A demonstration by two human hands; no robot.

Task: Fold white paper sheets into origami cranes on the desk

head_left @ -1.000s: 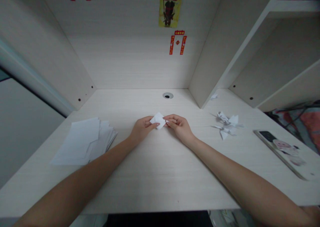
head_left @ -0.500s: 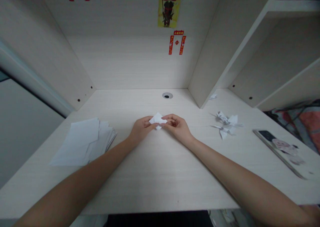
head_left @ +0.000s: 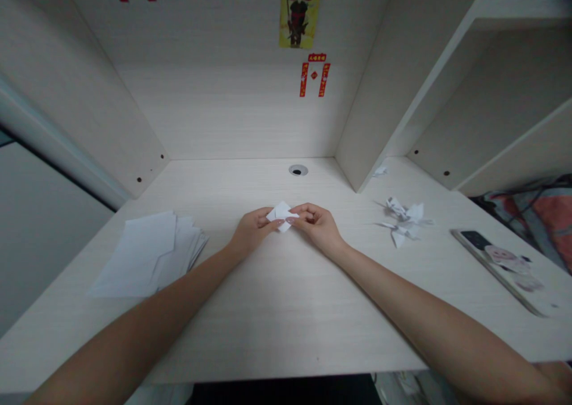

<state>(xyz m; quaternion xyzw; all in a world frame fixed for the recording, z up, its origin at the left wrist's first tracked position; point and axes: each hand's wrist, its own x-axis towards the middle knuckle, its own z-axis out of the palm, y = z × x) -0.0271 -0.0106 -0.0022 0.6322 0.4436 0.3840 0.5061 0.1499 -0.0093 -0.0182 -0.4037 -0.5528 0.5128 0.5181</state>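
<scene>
A small piece of folded white paper (head_left: pixel 282 209) is held between both hands over the middle of the desk. My left hand (head_left: pixel 251 229) is closed on its left corner, with the thumb on the near side and the fingers behind. On the right corner, my right hand (head_left: pixel 322 229) pinches the paper between thumb and fingers. Both thumb tips lie close together across its middle. A lower flap of the paper points toward me below the thumbs. The fingers hide part of its edges.
A stack of white paper sheets (head_left: pixel 147 241) lies at the left. To the right are several folded white paper figures (head_left: pixel 402 217) and a phone in a pale case (head_left: pixel 504 268). An upright panel (head_left: pixel 379 113) rises at the back right, near a round cable hole (head_left: pixel 298 170).
The paper's lower flap now shows larger and flatter below the thumbs. Both hands stay in nearly the same place, and the camera view has shifted slightly.
</scene>
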